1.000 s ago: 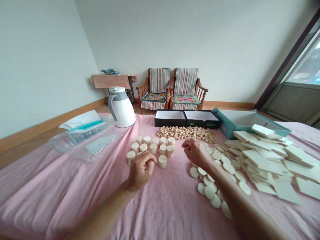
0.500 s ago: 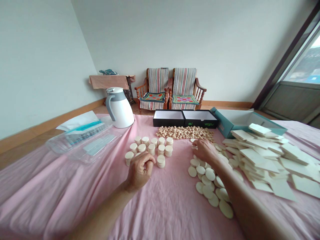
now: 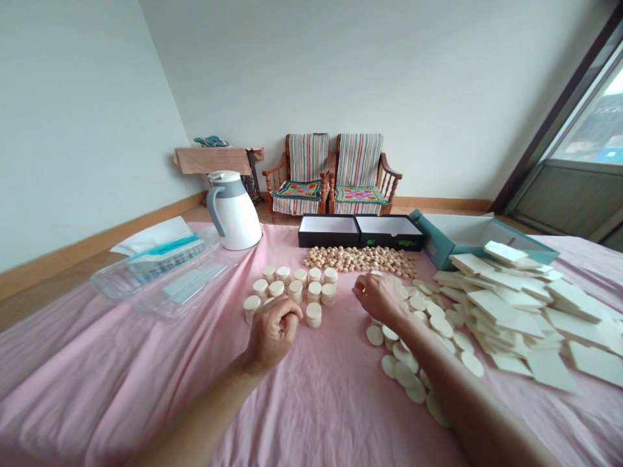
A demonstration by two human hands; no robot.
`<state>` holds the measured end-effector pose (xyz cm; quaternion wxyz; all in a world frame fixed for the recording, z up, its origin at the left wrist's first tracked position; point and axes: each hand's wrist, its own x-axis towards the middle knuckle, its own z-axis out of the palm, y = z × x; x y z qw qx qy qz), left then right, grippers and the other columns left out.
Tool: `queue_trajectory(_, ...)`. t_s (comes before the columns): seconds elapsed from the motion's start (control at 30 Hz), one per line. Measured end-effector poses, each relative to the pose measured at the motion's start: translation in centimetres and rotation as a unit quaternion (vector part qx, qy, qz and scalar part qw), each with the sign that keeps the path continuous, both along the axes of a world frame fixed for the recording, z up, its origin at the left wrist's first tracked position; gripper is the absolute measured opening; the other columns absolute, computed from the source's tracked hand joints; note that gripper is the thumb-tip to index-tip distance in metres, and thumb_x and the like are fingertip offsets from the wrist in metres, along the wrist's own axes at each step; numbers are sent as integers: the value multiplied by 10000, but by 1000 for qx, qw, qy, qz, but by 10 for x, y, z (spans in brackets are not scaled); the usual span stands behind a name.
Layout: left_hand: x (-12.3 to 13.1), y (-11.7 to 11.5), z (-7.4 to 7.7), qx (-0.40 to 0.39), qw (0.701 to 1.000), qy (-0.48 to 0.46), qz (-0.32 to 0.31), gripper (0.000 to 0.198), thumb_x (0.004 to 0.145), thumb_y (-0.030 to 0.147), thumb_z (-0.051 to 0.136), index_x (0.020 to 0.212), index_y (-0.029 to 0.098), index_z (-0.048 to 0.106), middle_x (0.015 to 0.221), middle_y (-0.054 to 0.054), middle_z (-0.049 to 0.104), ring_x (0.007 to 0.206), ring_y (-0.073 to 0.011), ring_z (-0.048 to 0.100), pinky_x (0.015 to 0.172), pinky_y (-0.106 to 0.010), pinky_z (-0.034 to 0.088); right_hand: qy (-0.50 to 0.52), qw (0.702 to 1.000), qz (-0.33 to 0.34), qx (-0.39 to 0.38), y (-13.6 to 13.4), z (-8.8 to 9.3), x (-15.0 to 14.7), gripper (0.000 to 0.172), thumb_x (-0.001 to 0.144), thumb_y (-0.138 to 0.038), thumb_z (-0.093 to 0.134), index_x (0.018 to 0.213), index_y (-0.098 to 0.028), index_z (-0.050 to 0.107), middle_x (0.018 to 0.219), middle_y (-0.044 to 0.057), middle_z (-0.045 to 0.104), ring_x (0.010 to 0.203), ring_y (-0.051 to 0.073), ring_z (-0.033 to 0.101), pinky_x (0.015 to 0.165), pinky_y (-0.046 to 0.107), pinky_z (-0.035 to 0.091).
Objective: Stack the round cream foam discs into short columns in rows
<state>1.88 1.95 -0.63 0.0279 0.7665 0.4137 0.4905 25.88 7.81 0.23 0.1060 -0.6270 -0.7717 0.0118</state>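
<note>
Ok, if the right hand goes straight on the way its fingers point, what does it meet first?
Most likely the nearest stack of round discs: the right hand points left over bare pink cloth, and that stack stands in line. Depth is unclear, so it could pass just behind.

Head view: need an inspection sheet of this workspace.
Surface: table under a pink cloth, wrinkled.
Job's things: short stacks of discs mid-table; loose discs spread flat to their right.
Clutter: white jug, clear tray, black box, teal box, bead pile, square tiles.
Hands: left hand curled shut beside the stacks, contents hidden; right hand over the loose discs, grip unclear.
Cables: nothing seen.
Surroundings: two armchairs, side table, window.
</note>
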Motion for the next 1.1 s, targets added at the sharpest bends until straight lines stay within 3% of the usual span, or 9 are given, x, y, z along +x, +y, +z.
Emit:
queue_trajectory(0.1,0,0,0,3,1000,0,-2,217,765,52,418,625,174,529,586,4,546,565,-121,506,567,-240,393,56,998,-7,-13,4,-3,8,192,834,-221,474,848,-167,657,845,64,673,776,146,591,665,226,351)
queue_trajectory(0.27,0,0,0,4,1000,4,-5,212,755,52,419,628,175,536,581,3,547,557,-121,501,559,-240,394,23,999,2,-22,8,-9,20,288,753,-220,565,1023,-167,651,961,82,659,905,178,578,755,242,359)
queue_trajectory(0.53,-1,0,-1,1,1000,2,-2,220,758,60,406,623,177,536,584,3,549,563,-118,507,569,-237,399,-12,999,6,-33,4,-6,9,169,769,-198,500,824,-151,653,878,94,632,818,171,576,678,244,348)
queue_trajectory(0.7,-1,0,-1,0,1000,3,-9,221,762,47,405,633,175,531,594,1,545,570,-119,503,576,-243,390,18,999,40,-7,17,1,-8,174,762,-157,491,831,-148,651,864,87,633,825,163,567,687,230,354)
queue_trajectory(0.9,-1,-1,1,7,1000,-3,-11,224,756,36,403,624,173,521,582,2,544,561,-120,500,569,-242,383,15,999,30,-21,34,-9,-24,174,769,-222,544,861,-121,651,907,117,645,872,181,572,715,240,368)
queue_trajectory(1.1,-2,-1,1,2,1000,-1,-3,227,762,47,401,626,172,534,578,1,540,557,-120,498,568,-242,385,75,997,-2,36,41,-1,-8,245,839,-216,434,886,-153,666,855,72,668,798,147,578,675,224,353)
